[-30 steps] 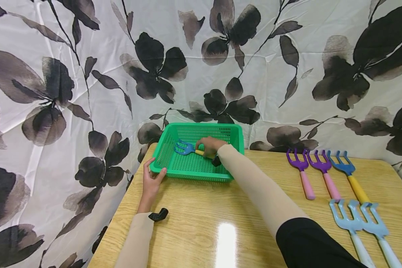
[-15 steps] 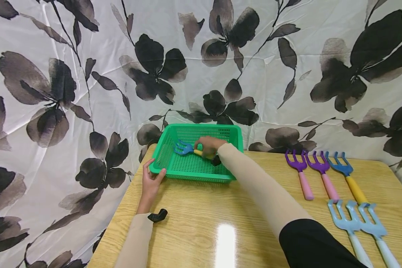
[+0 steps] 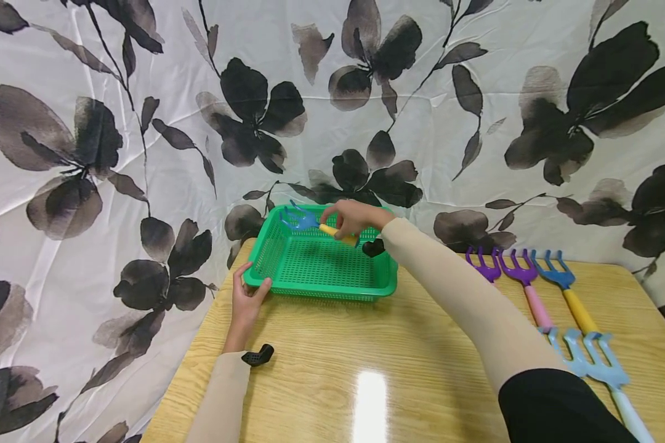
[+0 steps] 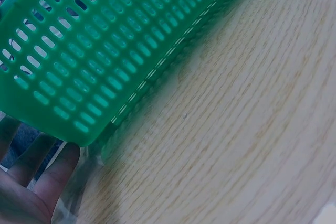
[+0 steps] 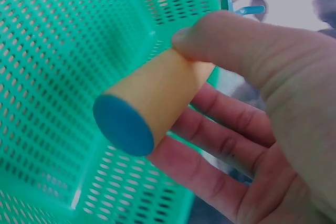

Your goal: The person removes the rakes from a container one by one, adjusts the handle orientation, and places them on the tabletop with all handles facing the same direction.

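In the head view a green perforated plastic basket [image 3: 321,289] sits on the table, with nothing visible on its floor. My right hand [image 3: 356,218] holds a garden hand fork [image 3: 305,221] by its yellow handle, above the basket, blue tines pointing left. The right wrist view shows thumb and fingers round the handle [image 5: 157,90], whose blue end cap faces the camera. At the basket's front left corner, my left hand [image 3: 246,301] grips the rim between thumb and fingers. Close up, the left wrist view shows fingers [image 4: 60,169] against the basket.
On the table's right lie a purple fork with a pink handle [image 3: 523,271], another purple fork [image 3: 483,266] partly behind my right arm, a blue fork with a yellow handle [image 3: 579,311] and light blue forks [image 3: 609,369]. A floral cloth [image 3: 432,147] hangs behind the table.
My right hand has lifted the blue and yellow hand fork up off the basket's floor. The left hand stays at the basket's corner.
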The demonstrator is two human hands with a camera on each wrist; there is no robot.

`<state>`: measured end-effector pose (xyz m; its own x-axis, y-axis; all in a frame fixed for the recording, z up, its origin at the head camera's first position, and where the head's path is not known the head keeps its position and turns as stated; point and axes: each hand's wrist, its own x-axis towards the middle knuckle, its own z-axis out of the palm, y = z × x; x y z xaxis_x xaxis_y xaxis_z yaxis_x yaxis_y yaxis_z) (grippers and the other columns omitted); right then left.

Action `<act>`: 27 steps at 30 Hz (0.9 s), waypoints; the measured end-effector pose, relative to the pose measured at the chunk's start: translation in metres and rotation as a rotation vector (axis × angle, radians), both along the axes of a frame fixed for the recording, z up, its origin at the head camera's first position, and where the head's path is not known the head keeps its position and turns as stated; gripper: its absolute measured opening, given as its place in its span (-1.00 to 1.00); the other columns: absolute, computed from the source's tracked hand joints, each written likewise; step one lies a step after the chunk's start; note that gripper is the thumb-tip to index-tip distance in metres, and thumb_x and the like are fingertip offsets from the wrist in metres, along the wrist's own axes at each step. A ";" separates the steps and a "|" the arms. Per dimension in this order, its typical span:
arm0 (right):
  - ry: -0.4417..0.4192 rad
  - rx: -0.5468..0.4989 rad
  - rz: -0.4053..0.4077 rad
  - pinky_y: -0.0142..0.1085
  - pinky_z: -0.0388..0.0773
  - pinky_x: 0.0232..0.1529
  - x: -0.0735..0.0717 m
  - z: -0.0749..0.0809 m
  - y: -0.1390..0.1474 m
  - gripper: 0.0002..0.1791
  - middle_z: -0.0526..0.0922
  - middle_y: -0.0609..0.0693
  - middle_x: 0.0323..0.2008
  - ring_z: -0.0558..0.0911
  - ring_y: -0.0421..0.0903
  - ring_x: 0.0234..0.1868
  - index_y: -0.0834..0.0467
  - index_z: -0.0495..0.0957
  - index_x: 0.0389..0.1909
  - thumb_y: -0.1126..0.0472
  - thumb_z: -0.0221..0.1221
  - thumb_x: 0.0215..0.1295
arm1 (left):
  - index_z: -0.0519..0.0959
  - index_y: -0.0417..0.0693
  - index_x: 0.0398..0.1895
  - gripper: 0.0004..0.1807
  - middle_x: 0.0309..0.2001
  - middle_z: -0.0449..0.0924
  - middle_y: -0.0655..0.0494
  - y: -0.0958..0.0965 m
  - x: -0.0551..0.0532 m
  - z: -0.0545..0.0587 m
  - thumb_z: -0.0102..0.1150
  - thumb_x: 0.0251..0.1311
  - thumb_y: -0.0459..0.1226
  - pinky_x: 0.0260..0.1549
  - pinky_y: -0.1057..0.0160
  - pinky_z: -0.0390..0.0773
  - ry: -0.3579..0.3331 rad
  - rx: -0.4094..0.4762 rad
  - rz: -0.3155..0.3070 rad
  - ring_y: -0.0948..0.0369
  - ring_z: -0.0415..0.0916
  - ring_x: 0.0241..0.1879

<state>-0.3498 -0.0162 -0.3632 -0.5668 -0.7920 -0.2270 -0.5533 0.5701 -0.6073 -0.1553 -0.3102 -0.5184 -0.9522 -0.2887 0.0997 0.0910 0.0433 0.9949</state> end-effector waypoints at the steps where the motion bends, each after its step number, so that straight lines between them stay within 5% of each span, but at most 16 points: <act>1: 0.016 -0.011 0.003 -0.11 0.71 -0.33 0.000 0.004 0.004 -0.44 0.69 0.17 -0.09 0.73 0.03 -0.25 -0.01 0.51 0.37 0.26 0.34 0.37 | 0.10 0.10 0.57 -0.22 0.39 0.36 -0.27 0.000 0.000 0.000 0.28 0.41 -0.28 0.00 0.47 0.52 0.000 0.001 -0.001 0.12 0.43 0.24; 10: 0.103 -0.061 -0.013 -0.17 0.67 -0.28 0.018 0.038 0.049 -0.46 0.71 0.02 -0.16 0.71 -0.02 -0.27 -0.06 0.52 0.33 0.20 0.36 0.35 | 0.08 0.12 0.59 -0.19 0.42 0.33 -0.28 -0.003 -0.001 -0.002 0.28 0.41 -0.26 0.00 0.47 0.51 -0.017 0.001 -0.012 0.02 0.38 0.30; 22: 0.120 -0.155 -0.076 -0.17 0.68 -0.35 0.054 0.049 0.125 -0.43 0.71 0.04 -0.21 0.72 -0.04 -0.31 0.06 0.50 0.34 0.26 0.38 0.32 | 0.10 0.13 0.57 -0.20 0.40 0.34 -0.27 -0.002 0.004 -0.002 0.31 0.39 -0.21 -0.01 0.48 0.50 0.011 -0.026 -0.013 -0.08 0.36 0.36; 27: 0.128 -0.173 -0.111 -0.18 0.67 -0.38 0.067 0.042 0.161 -0.45 0.71 0.02 -0.27 0.71 -0.04 -0.34 0.08 0.50 0.32 0.30 0.36 0.32 | 0.08 0.01 0.58 -0.19 0.41 0.31 -0.35 0.006 0.013 0.019 0.30 0.39 -0.26 -0.02 0.47 0.52 -0.009 -0.004 -0.031 -0.11 0.35 0.36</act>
